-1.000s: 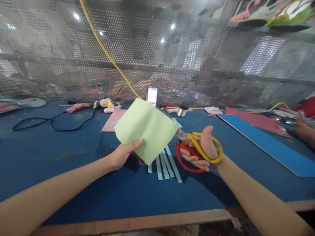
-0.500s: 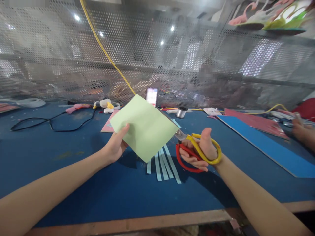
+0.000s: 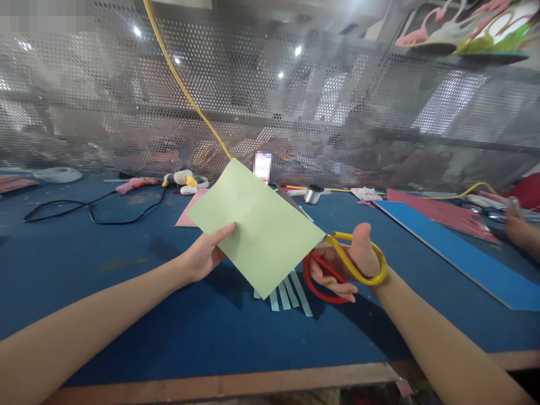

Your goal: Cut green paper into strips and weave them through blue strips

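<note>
My left hand [image 3: 205,256] pinches a pale green sheet of paper [image 3: 257,228] by its left edge and holds it tilted above the blue table [image 3: 126,315]. My right hand [image 3: 350,261] grips scissors [image 3: 343,267] with one yellow and one red handle. The blades run behind the sheet's right edge and are mostly hidden. Several light blue paper strips [image 3: 289,295] lie on the table just below the sheet.
A pink sheet [image 3: 192,211], a black cable [image 3: 93,211], a toy duck [image 3: 183,180] and a metal reel [image 3: 313,194] lie further back. Blue board [image 3: 459,253] and red sheets [image 3: 447,214] lie at right, where another person's hand [image 3: 521,230] rests. Perforated metal screen behind.
The green sheet has come down and toward the scissors, covering more of the blades and strips. My left thumb has shifted along the sheet's edge.
</note>
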The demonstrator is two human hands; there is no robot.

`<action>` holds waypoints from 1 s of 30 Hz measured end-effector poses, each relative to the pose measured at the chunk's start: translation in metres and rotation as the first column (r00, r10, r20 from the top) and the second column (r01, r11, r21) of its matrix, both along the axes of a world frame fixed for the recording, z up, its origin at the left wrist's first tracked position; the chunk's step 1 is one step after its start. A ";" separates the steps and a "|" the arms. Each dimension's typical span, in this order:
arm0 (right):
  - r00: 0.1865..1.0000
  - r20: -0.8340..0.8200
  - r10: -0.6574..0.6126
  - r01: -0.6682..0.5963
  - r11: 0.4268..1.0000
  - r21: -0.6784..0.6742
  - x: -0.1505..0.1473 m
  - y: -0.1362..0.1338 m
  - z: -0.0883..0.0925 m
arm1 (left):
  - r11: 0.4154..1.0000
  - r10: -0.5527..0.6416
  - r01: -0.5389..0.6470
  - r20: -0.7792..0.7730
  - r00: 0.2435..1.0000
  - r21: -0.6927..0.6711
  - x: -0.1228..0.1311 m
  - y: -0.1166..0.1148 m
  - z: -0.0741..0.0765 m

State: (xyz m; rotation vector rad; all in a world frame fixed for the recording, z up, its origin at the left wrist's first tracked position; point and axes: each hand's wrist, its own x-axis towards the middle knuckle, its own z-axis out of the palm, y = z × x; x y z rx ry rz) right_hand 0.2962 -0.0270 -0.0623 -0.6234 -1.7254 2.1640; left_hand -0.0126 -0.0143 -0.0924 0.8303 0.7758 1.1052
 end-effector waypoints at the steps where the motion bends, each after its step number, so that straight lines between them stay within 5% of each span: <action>1: 1.000 -0.001 -0.008 0.008 1.000 0.008 0.001 0.000 0.000 | 1.000 0.017 -0.016 -0.041 0.999 0.011 0.001 0.000 0.000; 7: 1.000 -0.015 -0.008 0.009 0.997 0.074 0.006 0.004 -0.005 | 0.949 0.214 -0.147 -0.228 0.950 0.278 0.000 0.006 -0.015; 12: 0.998 -0.027 -0.048 0.050 0.995 0.086 0.005 0.005 -0.007 | 0.896 0.313 -0.142 -0.371 0.874 0.421 -0.003 0.005 -0.022; 30: 0.991 -0.064 -0.117 0.123 0.988 0.092 0.009 0.009 -0.016 | 0.920 0.268 -0.194 -0.186 0.945 0.340 -0.003 0.012 -0.026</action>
